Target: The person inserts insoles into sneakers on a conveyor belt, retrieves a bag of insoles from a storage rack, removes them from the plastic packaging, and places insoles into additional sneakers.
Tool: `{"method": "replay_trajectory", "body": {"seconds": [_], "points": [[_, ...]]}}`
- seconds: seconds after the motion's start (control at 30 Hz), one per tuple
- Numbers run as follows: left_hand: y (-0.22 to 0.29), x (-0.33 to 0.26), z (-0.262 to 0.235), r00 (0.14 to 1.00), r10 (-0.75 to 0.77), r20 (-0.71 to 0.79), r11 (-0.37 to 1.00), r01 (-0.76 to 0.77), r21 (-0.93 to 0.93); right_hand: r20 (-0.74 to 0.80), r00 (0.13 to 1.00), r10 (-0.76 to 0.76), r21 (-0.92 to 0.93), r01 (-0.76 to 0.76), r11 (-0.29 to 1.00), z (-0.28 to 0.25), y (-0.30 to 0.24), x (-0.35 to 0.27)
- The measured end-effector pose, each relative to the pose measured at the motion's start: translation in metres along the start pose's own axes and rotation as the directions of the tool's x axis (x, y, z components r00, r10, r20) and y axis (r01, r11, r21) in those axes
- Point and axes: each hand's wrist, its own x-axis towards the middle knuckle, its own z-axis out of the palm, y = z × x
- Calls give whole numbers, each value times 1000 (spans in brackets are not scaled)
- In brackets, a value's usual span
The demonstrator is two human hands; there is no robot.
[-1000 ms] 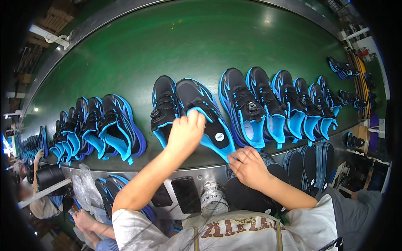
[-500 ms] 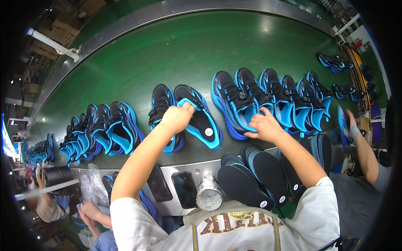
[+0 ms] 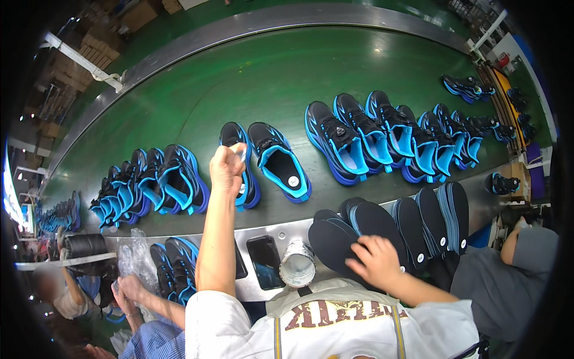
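A black and blue sneaker (image 3: 250, 192) stands just left of its mate (image 3: 281, 158) on the green belt. My left hand (image 3: 226, 170) is closed over the left sneaker's tongue and opening; a pale strip shows at the fingertips, and the exact grip is partly hidden. A round white sticker marks the insole inside each of these two sneakers. Close to my body, my right hand (image 3: 378, 261) rests its spread fingers on the edge of the front stack of black insoles (image 3: 335, 242). Whether a fingertip slips under the top insole cannot be seen.
Rows of matching sneakers stand on the green belt (image 3: 263, 72), left (image 3: 179, 182) and right (image 3: 338, 146). More insole stacks (image 3: 427, 218) lie along the metal ledge. A phone (image 3: 265, 263) and a white cup-like container (image 3: 297, 266) sit nearby. Co-workers flank me on both sides.
My left hand has left the right sneaker of the pair and moved onto the left one. My right hand has come back from the sneaker row to the insoles.
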Motion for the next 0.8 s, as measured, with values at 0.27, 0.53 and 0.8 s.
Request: {"method": "replay_trajectory", "body": {"seconds": [0.27, 0.53, 0.8], "points": [[-86, -9, 86, 814, 378, 441, 374, -570, 732, -9, 974, 226, 67, -225, 972, 29, -3, -59], [-156, 20, 123, 651, 210, 730, -235, -691, 684, 260, 927, 269, 457, -364, 812, -70, 15, -10], [-100, 68, 144, 889, -253, 382, 207, -336, 919, -314, 945, 93, 67, -76, 995, -70, 81, 72]]}}
